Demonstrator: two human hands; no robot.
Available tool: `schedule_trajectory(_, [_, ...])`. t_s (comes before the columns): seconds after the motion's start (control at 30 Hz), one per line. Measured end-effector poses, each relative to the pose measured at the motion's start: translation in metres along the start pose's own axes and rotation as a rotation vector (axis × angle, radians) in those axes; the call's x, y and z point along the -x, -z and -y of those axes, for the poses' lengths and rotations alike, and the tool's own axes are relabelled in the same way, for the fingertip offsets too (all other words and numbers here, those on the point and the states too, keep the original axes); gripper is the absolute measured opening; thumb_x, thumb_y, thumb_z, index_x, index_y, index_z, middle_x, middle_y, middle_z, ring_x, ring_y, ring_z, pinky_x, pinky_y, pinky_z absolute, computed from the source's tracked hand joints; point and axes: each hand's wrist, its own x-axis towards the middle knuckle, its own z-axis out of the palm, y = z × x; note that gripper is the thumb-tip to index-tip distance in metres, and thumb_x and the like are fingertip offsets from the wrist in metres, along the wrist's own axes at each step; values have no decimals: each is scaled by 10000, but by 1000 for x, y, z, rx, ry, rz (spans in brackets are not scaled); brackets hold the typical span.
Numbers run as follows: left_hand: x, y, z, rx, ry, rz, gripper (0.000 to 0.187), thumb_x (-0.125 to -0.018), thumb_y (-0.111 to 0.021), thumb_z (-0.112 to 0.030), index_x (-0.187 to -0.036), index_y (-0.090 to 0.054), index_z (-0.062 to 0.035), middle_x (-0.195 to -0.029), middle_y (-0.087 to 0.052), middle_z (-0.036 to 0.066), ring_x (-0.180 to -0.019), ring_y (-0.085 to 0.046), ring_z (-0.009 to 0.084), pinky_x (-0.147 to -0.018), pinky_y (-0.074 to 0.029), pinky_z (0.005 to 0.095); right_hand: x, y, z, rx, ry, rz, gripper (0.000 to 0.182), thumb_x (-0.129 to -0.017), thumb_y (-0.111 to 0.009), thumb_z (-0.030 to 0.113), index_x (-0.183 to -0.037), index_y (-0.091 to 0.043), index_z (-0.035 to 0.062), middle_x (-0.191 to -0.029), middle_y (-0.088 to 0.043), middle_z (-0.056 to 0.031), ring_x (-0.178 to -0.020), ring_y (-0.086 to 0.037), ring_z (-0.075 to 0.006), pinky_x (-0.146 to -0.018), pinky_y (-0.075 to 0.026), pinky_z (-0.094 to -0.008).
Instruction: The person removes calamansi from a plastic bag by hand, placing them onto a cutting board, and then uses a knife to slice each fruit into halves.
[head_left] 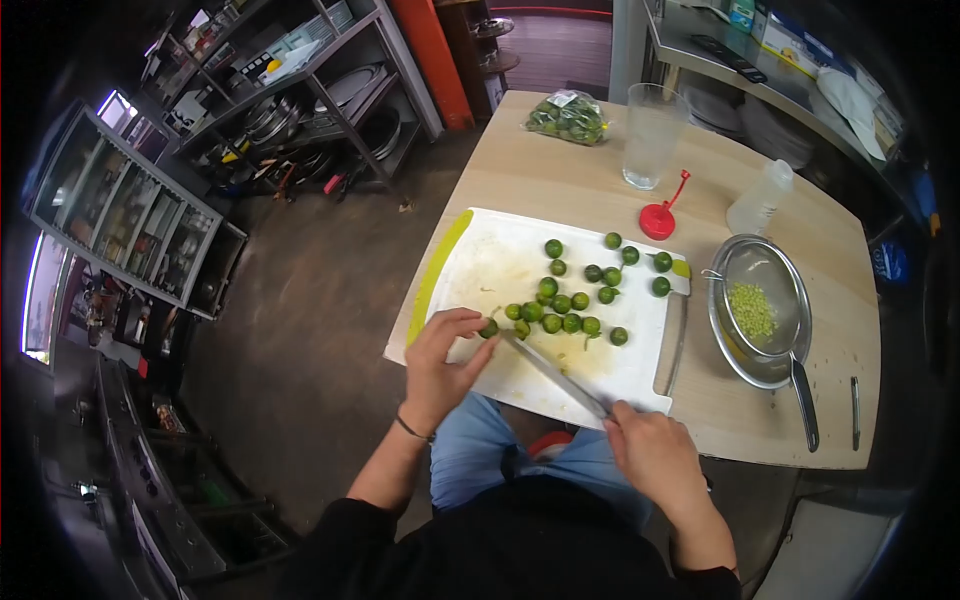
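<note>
Between the thumb and fingers of my left hand [440,362] is a small green lime [489,327], at the left part of the white cutting board [480,255]. My right hand [652,450] grips the handle of a knife [560,377]. The blade slants up and left across the board, its tip close to the held lime. Several more small limes [552,323] lie loose to the right of my left hand and above the blade. Yellowish wet marks and bits spot the board's surface.
Right of the board, a sieve [790,270] with pale green seeds [750,312] rests on a metal bowl [727,350]. Behind are a bag of limes [568,118], a tall clear pitcher [652,140], a red spout cap [657,221] and a squeeze bottle [760,198]. A thin metal tool [855,412] lies far right.
</note>
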Motion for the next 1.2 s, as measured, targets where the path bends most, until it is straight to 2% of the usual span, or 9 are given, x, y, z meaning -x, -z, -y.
schedule_trajectory(0.07, [10,-5,-7,-18,57,11,232,-738,-804,-36,-948,-704,-51,-976,-689,86,-837,-686,212,-727,-559,318,-4,1,2,-11,-21,-20,169,-943,-571,207,-929,-594,41,-665,-651,-168,-631,-658,-382,-595,-537,-478])
schedule_trajectory(0.17, [21,-13,1,-78,53,31,209,-744,-800,-14,-937,-724,-37,-986,-696,79,-819,-692,180,-582,-567,268,-3,6,6,6,-75,-11,168,-943,-572,204,-928,-595,39,-678,-656,-178,-625,-654,-391,-595,-536,-480])
schedule_trajectory(0.2, [21,-13,1,-72,55,33,209,-744,-800,-14,-937,-724,-37,-986,-696,79,-819,-692,180,-582,-567,268,-3,7,7,-7,-78,-23,169,-944,-572,205,-923,-592,39,-676,-653,-180,-624,-652,-396,-595,-536,-481])
schedule_trajectory(0.27, [21,-13,0,-93,2,29,218,-748,-786,-23,-954,-715,-42,-966,-685,93,-842,-685,245,-725,-560,318,-1,9,9,-20,-84,-32,170,-945,-572,205,-919,-590,38,-675,-651,-182,-622,-649,-400,-595,-535,-483])
schedule_trajectory(0.4, [19,-14,-1,-55,58,52,224,-745,-786,-17,-957,-717,-36,-957,-685,95,-835,-684,245,-717,-559,320,3,17,14,-13,-116,-5,170,-947,-573,206,-912,-586,41,-670,-646,-180,-622,-648,-396,-595,-531,-480])
schedule_trajectory(0.47, [19,-14,2,-119,-16,11,218,-735,-799,-10,-944,-740,-34,-956,-698,80,-792,-692,184,-574,-571,266,3,18,16,-17,-119,2,169,-946,-574,207,-907,-582,43,-666,-644,-178,-616,-646,-391,-590,-528,-479])
schedule_trajectory(0.7, [20,-16,0,-124,-14,15,172,-746,-805,-15,-908,-751,-29,-914,-704,79,-765,-692,183,-617,-559,269,-3,17,20,19,-49,3,167,-943,-575,204,-896,-565,43,-623,-628,-151,-578,-636,-364,-558,-518,-467])
schedule_trajectory(0.77, [23,-17,1,-93,15,14,155,-759,-784,-8,-905,-736,-22,-912,-695,91,-764,-680,223,-647,-552,303,-5,18,22,28,-53,20,166,-943,-574,203,-896,-565,44,-616,-626,-148,-576,-637,-361,-557,-518,-464])
schedule_trajectory(1.2, [10,-16,1,-20,26,97,130,-753,-782,15,-874,-744,-15,-898,-714,84,-782,-698,187,-667,-556,269,-47,11,30,27,3,69,137,-936,-554,141,-881,-558,15,-626,-633,-172,-605,-665,-356,-560,-537,-436])
